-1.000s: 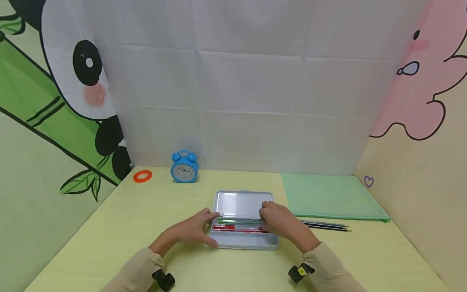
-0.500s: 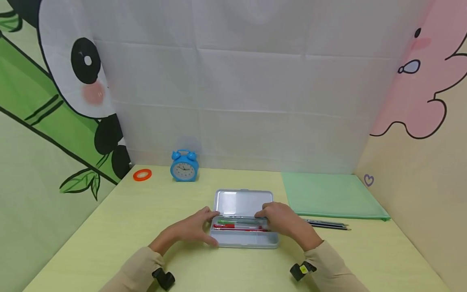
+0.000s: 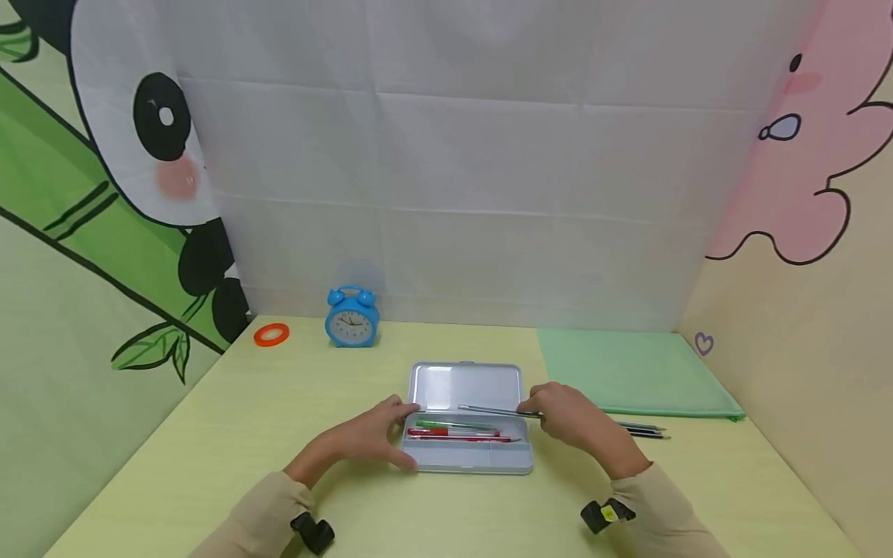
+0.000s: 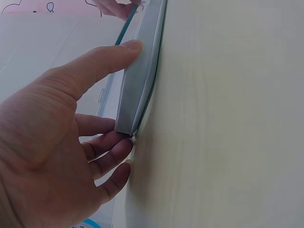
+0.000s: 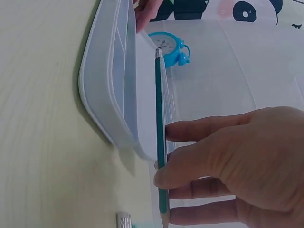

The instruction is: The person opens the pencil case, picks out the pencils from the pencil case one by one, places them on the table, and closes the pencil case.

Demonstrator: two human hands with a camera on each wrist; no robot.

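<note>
In the lower middle of the head view, an open metal pencil case (image 3: 466, 460) lies on the pale yellow counter (image 3: 349, 511), its lid (image 3: 465, 387) folded back toward the wall. The left hand (image 3: 366, 436) holds the case's left end; in the left wrist view its thumb (image 4: 107, 61) presses the side wall while the other fingers bend at the end corner. The right hand (image 3: 579, 422), right of the case, pinches a dark green pencil (image 5: 159, 99) between thumb and fingers. The pencil points leftward over the hinge side of the case, its silver-banded end away from the hand and its sharpened end near the fingers; whether it touches the lid I cannot tell.

Side by side in the case's compartment lie a green pen (image 3: 434, 424), a red pen (image 3: 430, 432) with a clear section and a thin red pencil (image 3: 481, 439). More dark pencils (image 3: 645, 431) lie on the counter at centre right, partly behind the right wrist, just in front of a light green pouch (image 3: 635, 373). Toward the left, by the wall, stand a blue twin-bell alarm clock (image 3: 352, 325) and, farther left, lying flat, an orange ring (image 3: 270, 335).
</note>
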